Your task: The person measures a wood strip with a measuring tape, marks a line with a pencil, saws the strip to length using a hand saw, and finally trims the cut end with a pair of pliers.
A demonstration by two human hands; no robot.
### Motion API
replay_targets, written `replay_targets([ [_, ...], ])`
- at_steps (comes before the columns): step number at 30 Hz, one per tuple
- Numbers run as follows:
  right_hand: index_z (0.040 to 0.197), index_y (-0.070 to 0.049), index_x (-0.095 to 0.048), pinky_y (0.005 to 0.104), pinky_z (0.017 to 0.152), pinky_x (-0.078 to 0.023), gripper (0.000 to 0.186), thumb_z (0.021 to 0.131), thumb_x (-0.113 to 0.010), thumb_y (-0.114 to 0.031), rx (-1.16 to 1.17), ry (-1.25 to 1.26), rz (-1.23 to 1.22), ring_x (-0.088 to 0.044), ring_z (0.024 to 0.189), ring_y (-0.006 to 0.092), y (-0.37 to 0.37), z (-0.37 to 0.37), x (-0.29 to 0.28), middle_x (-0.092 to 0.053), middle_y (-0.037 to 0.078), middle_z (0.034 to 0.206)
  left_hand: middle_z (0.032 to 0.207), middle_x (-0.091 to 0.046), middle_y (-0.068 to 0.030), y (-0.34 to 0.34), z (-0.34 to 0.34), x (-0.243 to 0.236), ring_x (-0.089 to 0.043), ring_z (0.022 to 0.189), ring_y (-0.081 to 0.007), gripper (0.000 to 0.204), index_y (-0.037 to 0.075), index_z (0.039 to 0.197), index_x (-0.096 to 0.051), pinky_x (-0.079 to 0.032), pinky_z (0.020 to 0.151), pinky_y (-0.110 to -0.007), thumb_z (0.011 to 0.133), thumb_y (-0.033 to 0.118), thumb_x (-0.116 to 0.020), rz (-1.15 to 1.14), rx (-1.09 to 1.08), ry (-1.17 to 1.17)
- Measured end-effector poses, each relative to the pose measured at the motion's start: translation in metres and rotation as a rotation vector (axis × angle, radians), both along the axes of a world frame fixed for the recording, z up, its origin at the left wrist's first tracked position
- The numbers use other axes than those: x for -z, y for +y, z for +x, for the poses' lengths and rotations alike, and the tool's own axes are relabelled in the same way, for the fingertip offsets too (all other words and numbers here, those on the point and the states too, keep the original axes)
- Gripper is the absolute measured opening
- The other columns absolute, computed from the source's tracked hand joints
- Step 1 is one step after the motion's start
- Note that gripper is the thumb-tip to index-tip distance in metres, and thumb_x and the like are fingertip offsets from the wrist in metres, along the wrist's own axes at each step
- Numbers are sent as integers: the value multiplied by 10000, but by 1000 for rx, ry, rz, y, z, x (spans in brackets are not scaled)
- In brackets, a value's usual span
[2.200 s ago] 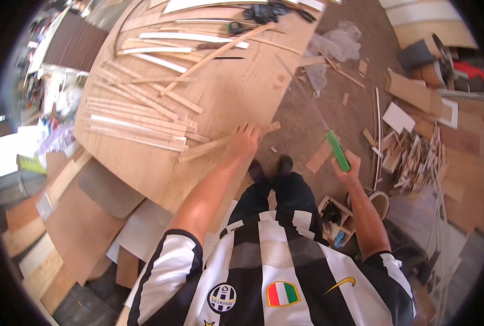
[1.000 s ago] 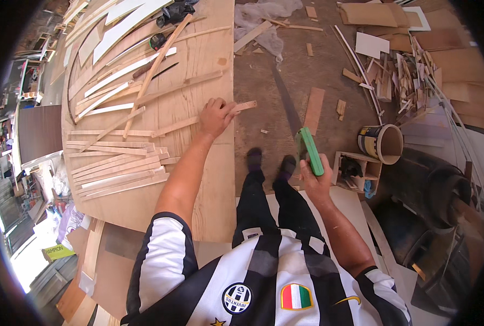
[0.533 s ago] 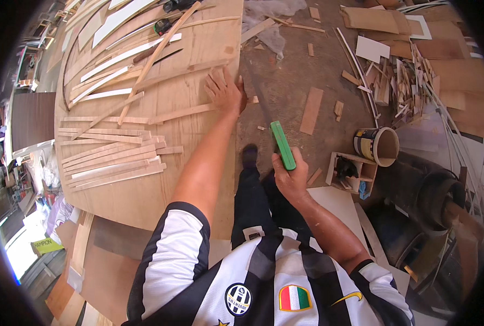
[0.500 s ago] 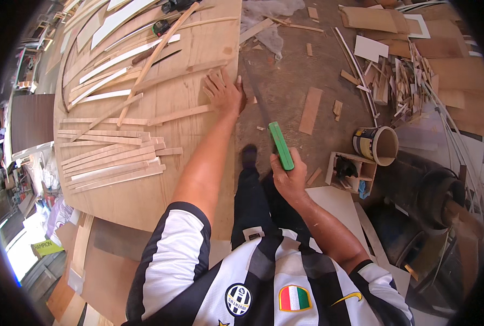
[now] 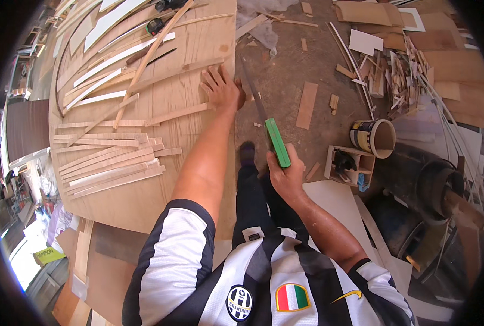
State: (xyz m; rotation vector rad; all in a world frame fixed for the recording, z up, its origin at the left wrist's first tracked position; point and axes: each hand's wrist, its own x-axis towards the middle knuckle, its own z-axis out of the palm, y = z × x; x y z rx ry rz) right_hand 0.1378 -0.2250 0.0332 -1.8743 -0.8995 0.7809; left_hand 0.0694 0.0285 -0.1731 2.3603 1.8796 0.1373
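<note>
Drawn in from farther right over the floor a second ago, the green-handled saw (image 5: 277,142) is now beside the table (image 5: 198,179) edge; the left hand (image 5: 222,91), which had its fingers curled around the wooden strip (image 5: 185,113), has spread out across it; the right hand (image 5: 286,168) grasps the saw's handle, fingers wrapped around it; the left grips nothing, its fingers splayed, though how hard it bears down cannot be told; the strip lies on the table, passes beneath the left hand and pokes a short end past the edge; the blade slants up and away alongside that edge, seeming to cross the projecting end, but whether its teeth touch wood is unclear; the step in hand looks like setting up or starting a cut there; the next move seems to call for firm pressure on the strip, a straight stroke and the left thumb kept clear of the teeth.
</note>
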Motion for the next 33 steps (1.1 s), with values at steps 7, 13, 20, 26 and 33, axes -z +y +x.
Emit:
replay_targets([
  [7, 957, -7, -543, 385, 582, -462, 204, 976, -721, -105, -45, 78, 28, -554, 580, 313, -4, 12, 11, -575, 184, 696, 1664, -302, -299, 7, -6, 17, -222, 1550, -544, 781, 77, 1636, -338, -239, 1186, -739, 1035, 535, -533, 167, 43, 110],
  [13, 976, -8, -546, 385, 593, -475, 195, 971, -719, -98, -48, 134, 63, -573, 596, 332, -11, 21, 25, -583, 197, 717, 1667, -259, -317, 5, -10, 13, -195, 1539, -575, 801, 68, 1648, -284, -238, 1175, -751, 1037, 521, -537, 134, 91, 114],
  [20, 955, -23, -552, 277, 597, -428, 171, 1006, -704, -82, -9, 213, 83, -493, 720, 55, -14, 18, 24, -570, 17, 739, 1720, -104, -322, 3, -3, -9, -23, 1581, -561, 806, 78, 1675, -187, -98, 1236, -724, 1055, 485, -501, -91, 37, -35],
  [26, 960, -14, -564, 274, 599, -427, 154, 1007, -698, -74, 34, 179, 104, -501, 713, 56, -12, 5, 26, -570, 8, 735, 1725, -96, -311, 5, -4, -17, -16, 1587, -548, 776, 75, 1677, -185, -75, 1245, -710, 1075, 493, -440, -137, 60, 13],
  [33, 956, -8, -595, 326, 605, -478, 178, 944, -752, -91, 161, 168, 35, -519, 642, 117, -18, -34, 21, -597, 119, 698, 1734, -102, -286, -9, -21, -14, -26, 1599, -516, 745, 75, 1674, -205, -59, 1255, -692, 1085, 480, -415, -118, 121, -78],
])
